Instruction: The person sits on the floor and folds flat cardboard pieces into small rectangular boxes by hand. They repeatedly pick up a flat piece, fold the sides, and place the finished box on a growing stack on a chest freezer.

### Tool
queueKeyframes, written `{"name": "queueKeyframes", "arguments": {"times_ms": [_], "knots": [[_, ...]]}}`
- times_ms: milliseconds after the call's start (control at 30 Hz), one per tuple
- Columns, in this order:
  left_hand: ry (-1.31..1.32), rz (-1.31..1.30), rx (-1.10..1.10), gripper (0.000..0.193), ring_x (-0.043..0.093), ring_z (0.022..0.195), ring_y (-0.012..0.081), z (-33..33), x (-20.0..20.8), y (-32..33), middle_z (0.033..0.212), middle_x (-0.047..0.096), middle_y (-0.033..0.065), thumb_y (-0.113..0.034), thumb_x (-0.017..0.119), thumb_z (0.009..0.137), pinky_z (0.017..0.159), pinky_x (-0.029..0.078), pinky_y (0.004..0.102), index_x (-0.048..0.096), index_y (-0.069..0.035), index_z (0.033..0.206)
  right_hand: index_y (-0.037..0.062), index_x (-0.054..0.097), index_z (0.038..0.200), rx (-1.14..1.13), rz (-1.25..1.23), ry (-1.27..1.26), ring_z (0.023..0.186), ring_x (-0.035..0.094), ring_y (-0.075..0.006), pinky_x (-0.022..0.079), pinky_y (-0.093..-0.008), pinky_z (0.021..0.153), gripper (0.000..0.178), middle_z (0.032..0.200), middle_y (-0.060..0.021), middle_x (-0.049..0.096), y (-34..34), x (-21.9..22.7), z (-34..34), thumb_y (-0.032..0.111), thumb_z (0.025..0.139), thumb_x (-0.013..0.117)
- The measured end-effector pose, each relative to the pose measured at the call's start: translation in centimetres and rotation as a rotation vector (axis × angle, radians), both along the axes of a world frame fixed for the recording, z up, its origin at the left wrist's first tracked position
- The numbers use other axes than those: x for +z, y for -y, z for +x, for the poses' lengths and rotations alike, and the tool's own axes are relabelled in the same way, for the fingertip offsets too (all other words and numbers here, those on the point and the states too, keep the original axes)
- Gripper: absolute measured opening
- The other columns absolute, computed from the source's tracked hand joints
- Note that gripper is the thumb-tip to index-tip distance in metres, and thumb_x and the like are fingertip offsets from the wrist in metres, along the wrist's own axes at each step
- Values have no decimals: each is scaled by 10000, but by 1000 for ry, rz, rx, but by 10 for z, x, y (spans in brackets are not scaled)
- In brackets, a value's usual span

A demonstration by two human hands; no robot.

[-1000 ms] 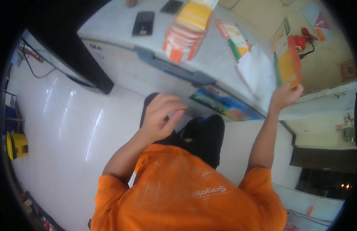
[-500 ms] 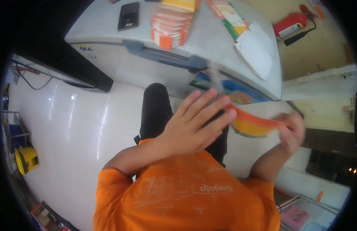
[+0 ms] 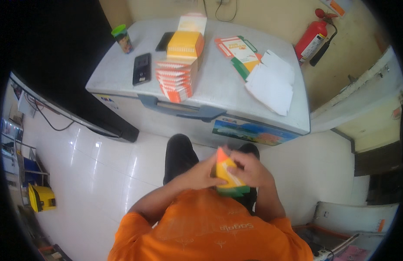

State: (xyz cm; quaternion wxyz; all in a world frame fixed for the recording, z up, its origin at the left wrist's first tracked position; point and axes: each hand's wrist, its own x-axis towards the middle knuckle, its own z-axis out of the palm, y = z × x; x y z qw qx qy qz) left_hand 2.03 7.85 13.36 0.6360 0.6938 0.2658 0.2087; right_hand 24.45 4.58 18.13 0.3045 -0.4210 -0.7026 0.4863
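Close to my torso, a small yellow, orange and green carton (image 3: 228, 178) is held between both hands, bent and partly folded. My left hand (image 3: 202, 173) grips its left side, thumb across the front. My right hand (image 3: 252, 169) is closed on the upper right part of the carton, its fingers slightly blurred. In front of me on a white chest freezer (image 3: 218, 78) stands a row of folded orange-and-white cartons (image 3: 175, 82), with a yellow carton (image 3: 184, 45) behind it. Flat unfolded cartons (image 3: 273, 85) lie to the right, some showing their white inner side.
Left on the freezer are a black phone (image 3: 142, 69), a dark flat device (image 3: 165, 41) and a green-rimmed cup (image 3: 122, 39). A red fire extinguisher (image 3: 311, 39) hangs on the right wall. A yellow container (image 3: 41, 197) stands at far left on the tiled floor.
The carton has come from a stretched, flat position at the right to near my chest and is now bent. My left hand has gone from spread fingers to gripping it. The view has tilted up.
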Motion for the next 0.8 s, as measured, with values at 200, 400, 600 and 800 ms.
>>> {"name": "queueKeyframes", "arguments": {"times_ms": [200,400,600,800], "knots": [[-307,587,-94,795,511,1314,363,-6,28,-14,1409,530,205,-417,817,795,1174,263,544,474,-46,1409,16,560,997,169,-33,115,644,560,-285,442,-357,607,157,774,-152,578,2,44,9,163,976,612],[-70,736,60,954,346,1437,395,13,15,-14,1534,363,232,-435,838,773,1197,218,563,358,27,1455,-13,600,1040,220,146,-8,1132,549,-277,436,-360,966,177,1263,-174,559,-6,57,3,150,972,613],[-112,834,237,1096,357,1428,428,3,19,-13,1496,414,255,-440,844,770,1206,194,557,214,79,1501,-27,602,1092,121,103,-59,1225,538,-292,429,-365,1012,202,1431,-196,509,-3,54,-10,143,987,578],[-203,658,32,1066,447,1323,437,-7,16,-5,1388,506,234,-431,838,782,1160,261,538,231,77,1496,-5,596,1074,115,-4,159,915,608,-335,501,-360,804,185,1189,-188,610,3,61,-18,157,988,569]]}}
